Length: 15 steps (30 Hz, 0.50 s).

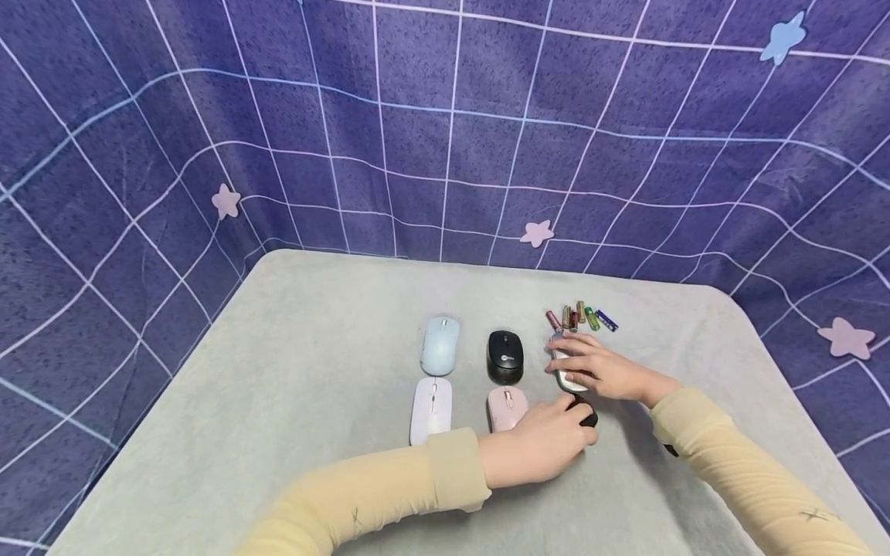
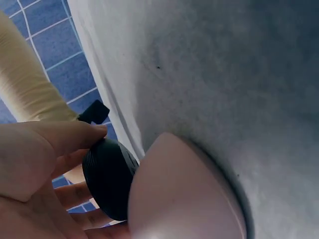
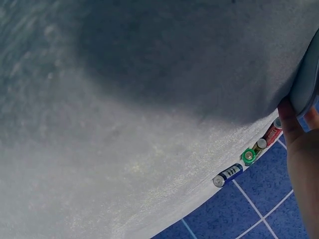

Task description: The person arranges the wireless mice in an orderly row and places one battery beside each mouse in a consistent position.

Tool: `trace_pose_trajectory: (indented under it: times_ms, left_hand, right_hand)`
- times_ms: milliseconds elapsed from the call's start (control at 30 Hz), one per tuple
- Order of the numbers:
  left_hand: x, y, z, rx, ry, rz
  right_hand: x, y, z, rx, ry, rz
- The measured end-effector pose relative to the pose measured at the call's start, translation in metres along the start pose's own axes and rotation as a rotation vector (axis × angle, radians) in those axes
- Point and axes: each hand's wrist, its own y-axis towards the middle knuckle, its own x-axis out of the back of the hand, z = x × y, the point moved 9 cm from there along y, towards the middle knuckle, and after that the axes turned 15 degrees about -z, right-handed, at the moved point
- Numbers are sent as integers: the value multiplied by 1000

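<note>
My left hand (image 1: 545,439) grips a small black mouse (image 1: 585,414) at the front of the right-hand column. In the left wrist view, thumb and fingers curl round that black mouse (image 2: 109,179), just beyond a pink mouse (image 2: 187,194). Directly behind, my right hand (image 1: 605,371) holds a white mouse with a grey end (image 1: 573,381), its fingers laid across the top. The right wrist view catches only the edge of this white mouse (image 3: 305,82), with a finger against its side. Both held mice are partly hidden by the hands.
Left of the hands lie a black mouse (image 1: 505,357), a light blue mouse (image 1: 440,345) and a white-lilac mouse (image 1: 431,411). Several loose batteries (image 1: 580,315) lie behind the right hand. The grey table (image 1: 313,332) meets a blue gridded curtain (image 1: 417,154) at the back.
</note>
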Motion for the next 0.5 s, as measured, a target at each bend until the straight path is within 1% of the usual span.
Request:
trace_pose_trajectory:
  times_ms: [133, 233, 400, 500]
  left_hand:
    - [-9, 3, -2, 2, 30, 10]
    - [-14, 3, -4, -1, 47, 22]
    - [-16, 4, -6, 0, 60, 46]
    - [-16, 4, -8, 0, 77, 40]
  right_hand:
    - [0, 1, 1, 9, -2, -5]
    - [0, 1, 2, 14, -3, -9]
    - [1, 1, 3, 29, 0, -22]
    - [1, 1, 2, 38, -4, -26]
